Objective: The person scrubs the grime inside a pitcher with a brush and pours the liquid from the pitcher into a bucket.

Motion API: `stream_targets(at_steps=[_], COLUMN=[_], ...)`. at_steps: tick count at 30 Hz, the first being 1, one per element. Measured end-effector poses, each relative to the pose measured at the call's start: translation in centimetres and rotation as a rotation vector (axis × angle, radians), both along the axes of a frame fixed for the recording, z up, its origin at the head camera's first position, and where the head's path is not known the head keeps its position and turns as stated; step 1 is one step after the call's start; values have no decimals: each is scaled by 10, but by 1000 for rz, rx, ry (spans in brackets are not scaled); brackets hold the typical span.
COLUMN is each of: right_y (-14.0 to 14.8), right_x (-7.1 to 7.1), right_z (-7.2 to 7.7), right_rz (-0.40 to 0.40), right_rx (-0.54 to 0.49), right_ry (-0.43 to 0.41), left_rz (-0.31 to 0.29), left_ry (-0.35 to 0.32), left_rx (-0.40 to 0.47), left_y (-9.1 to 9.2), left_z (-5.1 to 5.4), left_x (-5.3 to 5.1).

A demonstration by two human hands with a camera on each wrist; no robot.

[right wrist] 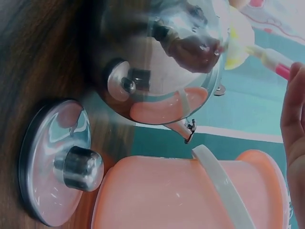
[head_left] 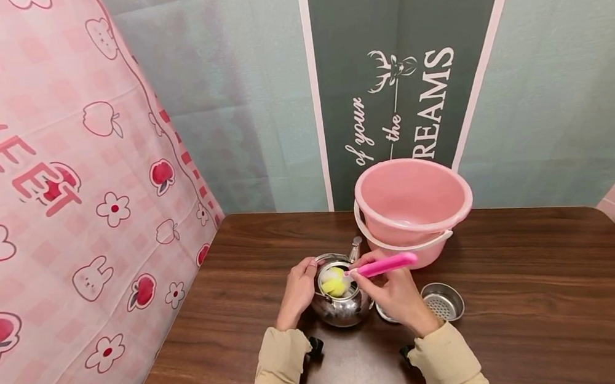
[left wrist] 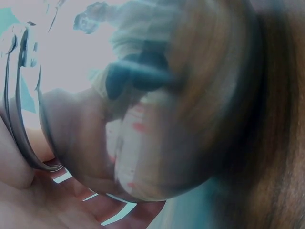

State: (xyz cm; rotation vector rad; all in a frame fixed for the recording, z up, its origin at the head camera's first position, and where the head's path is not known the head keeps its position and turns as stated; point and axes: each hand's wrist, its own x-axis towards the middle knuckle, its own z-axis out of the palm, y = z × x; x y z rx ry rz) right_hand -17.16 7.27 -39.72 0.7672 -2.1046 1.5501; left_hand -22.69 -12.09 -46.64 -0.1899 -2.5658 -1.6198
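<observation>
A shiny steel teapot stands on the table, its top uncovered and its spout towards the back. My left hand grips its left side near the rim; in the left wrist view, fingers wrap behind the round body beside the metal handle. My right hand pinches the pink handle of a sponge brush over the pot. The brush's yellow and white head sits in the mouth of the pot. How deep it reaches is hidden.
A knobbed steel lid lies on the table beside the pot, mostly covered by my right hand in the head view. To the right is a perforated steel strainer. Behind stands a pink bucket with a white handle. Curtains hang beyond the table.
</observation>
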Motion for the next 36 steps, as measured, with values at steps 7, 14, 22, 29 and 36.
stream_targets(at_steps=[7,14,22,29,36], right_y=[-2,0,-4,-8,-14], right_x=[-8,-13,-15,-11,-8], right_z=[-19,-30,-33,-35,-30], right_rz=[-7,6,54,6,7], right_rx=[88,162,201,362,484], right_ry=[224,297,526,571,606], left_rz=[-8,-13,-13,-18,-18], left_ry=[-8,-5,-14,-19,-32], left_rx=[13,25,40,29,15], left_y=[0,0,0,0,-1], left_z=[0,1,0,0,0], left_x=[0,0,0,-1,-1])
